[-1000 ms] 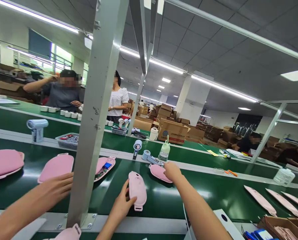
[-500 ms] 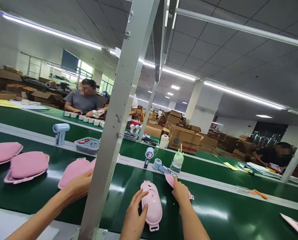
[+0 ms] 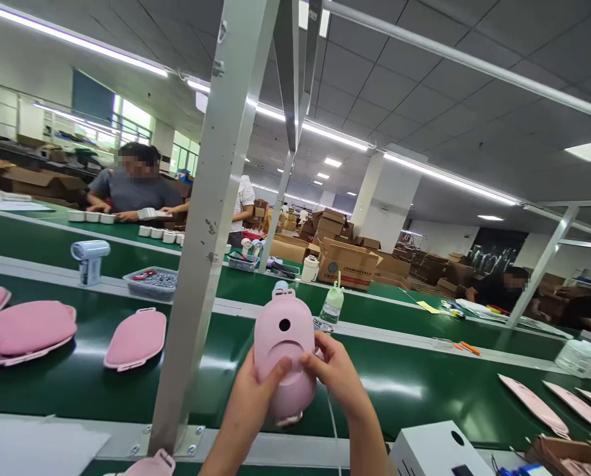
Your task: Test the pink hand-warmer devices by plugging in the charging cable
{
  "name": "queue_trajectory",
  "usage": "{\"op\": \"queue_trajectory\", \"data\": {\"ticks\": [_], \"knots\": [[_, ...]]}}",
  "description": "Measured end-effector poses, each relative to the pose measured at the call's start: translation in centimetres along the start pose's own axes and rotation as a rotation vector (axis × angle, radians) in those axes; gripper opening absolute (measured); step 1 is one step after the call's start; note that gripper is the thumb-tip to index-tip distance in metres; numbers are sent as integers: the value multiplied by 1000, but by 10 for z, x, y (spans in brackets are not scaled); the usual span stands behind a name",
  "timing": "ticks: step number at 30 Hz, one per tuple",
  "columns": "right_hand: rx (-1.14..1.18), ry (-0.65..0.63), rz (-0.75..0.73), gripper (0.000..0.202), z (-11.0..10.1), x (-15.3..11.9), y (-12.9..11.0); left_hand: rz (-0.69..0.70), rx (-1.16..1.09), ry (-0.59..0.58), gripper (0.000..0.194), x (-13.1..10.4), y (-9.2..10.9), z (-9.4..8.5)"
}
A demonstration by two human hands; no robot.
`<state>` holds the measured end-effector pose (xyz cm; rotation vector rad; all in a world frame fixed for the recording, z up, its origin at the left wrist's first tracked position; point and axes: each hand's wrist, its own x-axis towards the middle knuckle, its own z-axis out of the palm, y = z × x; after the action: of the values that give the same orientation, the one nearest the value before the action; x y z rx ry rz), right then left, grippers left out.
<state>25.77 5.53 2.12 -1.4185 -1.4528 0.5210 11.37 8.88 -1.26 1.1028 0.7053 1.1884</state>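
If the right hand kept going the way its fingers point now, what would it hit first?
The right hand points left across the pink shell it grips, so it would press into that shell at once. Beyond it sits the left hand, thumb on the shell's front. Depth past them is unclear.

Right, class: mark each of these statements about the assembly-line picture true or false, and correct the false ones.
1. Both hands hold the pink oval plastic shell up above the green conveyor belt. True.
2. The left hand lies flat on the belt. False: it grips the shell's lower left side.
3. The side of the shell facing the camera has a round dark hole. True.
4. The clear bottle with a green cap lies tipped over on the belt. False: it stands upright on the rail behind it.
5. Three pink padded pouches lie on the belt left of the grey metal post. True.
6. The right hand hangs empty. False: it pinches the shell's right edge.
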Motion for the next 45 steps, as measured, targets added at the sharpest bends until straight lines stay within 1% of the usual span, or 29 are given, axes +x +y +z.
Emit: {"op": "queue_trajectory", "data": {"ticks": [2, 3, 4, 5, 7, 9, 11, 14, 17, 21, 24, 27, 30, 32, 36, 40, 42, 45], "knots": [[133, 76, -26, 50, 5, -20, -8, -40, -44, 10, 67, -10, 21, -4], [202, 99, -21, 49, 6, -29, -10, -57, -66, 6, 70, -14, 30, -7], [260, 96, -12, 48, 5, -37, -12, -72, -85, 1, 73, -18, 37, -9], [298, 61, -7, 47, 4, -45, -13, -85, -98, -3, 76, -21, 43, -11], [302, -37, -24, 47, 1, -56, -17, -101, -105, -7, 77, -27, 51, -13], [268, -73, -60, 48, -4, -63, -23, -108, -94, -8, 74, -31, 55, -12], [227, -67, -79, 46, -8, -67, -31, -113, -75, -12, 70, -34, 56, -11], [187, -89, -66, 36, -15, -71, -40, -120, -57, -33, 66, -37, 56, -8], [175, -113, -58, 27, -22, -76, -43, -108, -53, -57, 66, -39, 56, -6], [180, -108, -46, 22, -30, -84, -46, -88, -51, -97, 64, -40, 54, -2], [136, -86, -39, 21, -35, -91, -52, -57, -35, -157, 61, -39, 52, -4], [20, -78, -1, 16, -39, -99, -63, -17, -22, -234, 59, -37, 49, -6], [-95, -84, 50, 16, -45, -108, -76, 27, -21, -283, 53, -37, 46, -6], [-132, -105, 79, 17, -50, -115, -85, 55, -19, -314, 50, -40, 45, -3], [-168, -135, 81, 23, -56, -133, -100, 95, -13, -378, 51, -50, 47, 6], [-261, -42, 119, 17, -59, -151, -108, 111, 51, -365, 43, -67, 54, 19], [-239, -25, 141, 18, -60, -163, -110, 101, 81, -367, 39, -78, 58, 25], [-157, -11, 148, 29, -62, -186, -112, 60, 119, -383, 43, -95, 61, 31]]}}
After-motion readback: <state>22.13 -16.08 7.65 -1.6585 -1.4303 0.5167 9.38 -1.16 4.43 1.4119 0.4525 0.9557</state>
